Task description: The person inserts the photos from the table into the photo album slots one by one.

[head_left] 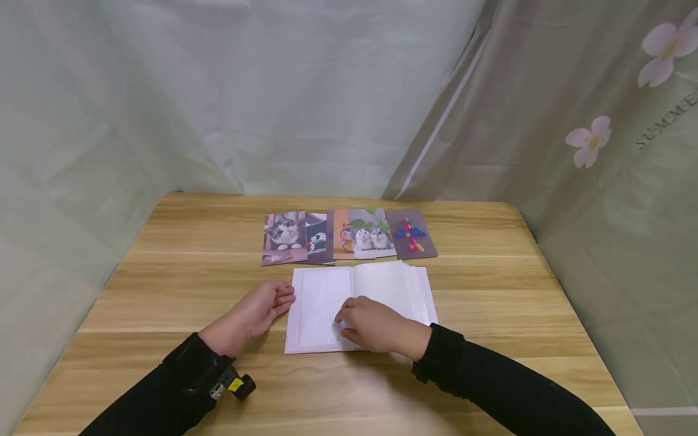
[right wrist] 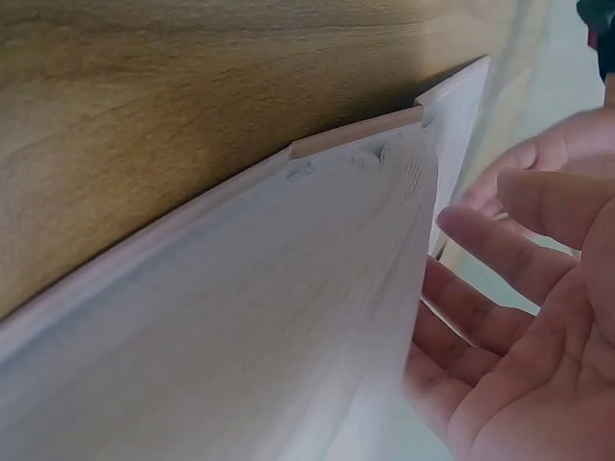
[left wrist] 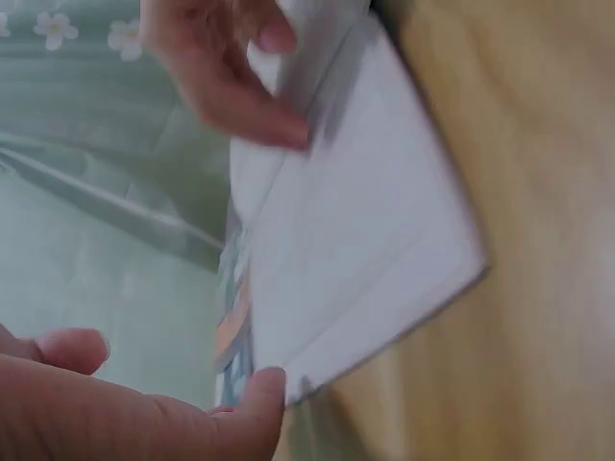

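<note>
An opened photo album [head_left: 382, 281] with clear-sleeved white pages lies flat on the wooden table. My left hand [head_left: 267, 309] is at its left edge, fingers loosely extended; in the left wrist view a fingertip of that hand [left wrist: 192, 413] touches the cover's edge. Over the left page hovers my right hand [head_left: 376, 324], its fingers slightly bent and gripping nothing. The right wrist view shows the right hand [right wrist: 538, 327] with spread fingers beside the album's pages [right wrist: 240, 298], which stand fanned there. Whether those fingers touch a page, I cannot tell.
Behind the album several photo cards overlap in a row: a cat photo [head_left: 285, 237], a dark card [head_left: 316, 242], an orange card [head_left: 342, 230], a hamster photo [head_left: 372, 236] and a colourful toy photo [head_left: 411, 236]. Curtains [head_left: 305, 103] surround the wooden table [head_left: 491, 303].
</note>
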`<state>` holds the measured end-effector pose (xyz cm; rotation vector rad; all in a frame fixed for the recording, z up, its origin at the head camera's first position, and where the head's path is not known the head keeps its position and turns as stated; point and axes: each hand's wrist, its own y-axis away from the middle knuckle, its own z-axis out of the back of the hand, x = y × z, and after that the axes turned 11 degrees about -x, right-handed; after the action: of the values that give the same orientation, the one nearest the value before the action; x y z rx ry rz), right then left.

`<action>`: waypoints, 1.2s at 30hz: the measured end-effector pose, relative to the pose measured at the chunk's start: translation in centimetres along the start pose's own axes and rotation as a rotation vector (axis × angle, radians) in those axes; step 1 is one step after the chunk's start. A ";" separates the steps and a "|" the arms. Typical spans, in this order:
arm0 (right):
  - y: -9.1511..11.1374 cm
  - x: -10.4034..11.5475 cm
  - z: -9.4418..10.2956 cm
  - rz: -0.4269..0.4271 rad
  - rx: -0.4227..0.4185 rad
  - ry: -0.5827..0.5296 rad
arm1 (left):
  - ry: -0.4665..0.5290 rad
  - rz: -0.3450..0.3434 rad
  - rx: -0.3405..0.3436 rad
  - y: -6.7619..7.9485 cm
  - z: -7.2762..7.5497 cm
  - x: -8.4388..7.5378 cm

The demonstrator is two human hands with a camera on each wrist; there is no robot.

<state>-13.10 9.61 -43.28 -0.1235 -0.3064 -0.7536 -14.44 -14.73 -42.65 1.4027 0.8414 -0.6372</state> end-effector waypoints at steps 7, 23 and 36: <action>0.2 0.0 -0.2 0.016 -0.012 0.002 | -0.276 -0.212 -0.125 -3.4 2.2 -3.6; 0.5 0.1 -0.4 0.005 -0.010 -0.007 | -0.723 -0.345 -0.392 -9.6 3.3 -7.7; 0.2 -0.2 -0.3 0.029 -0.014 0.008 | -1.151 -0.173 -0.483 -12.2 0.1 -7.8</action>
<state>-13.02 9.76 -43.61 -0.1378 -0.2913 -0.7272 -28.79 -16.69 -43.35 0.3646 0.1418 -1.1134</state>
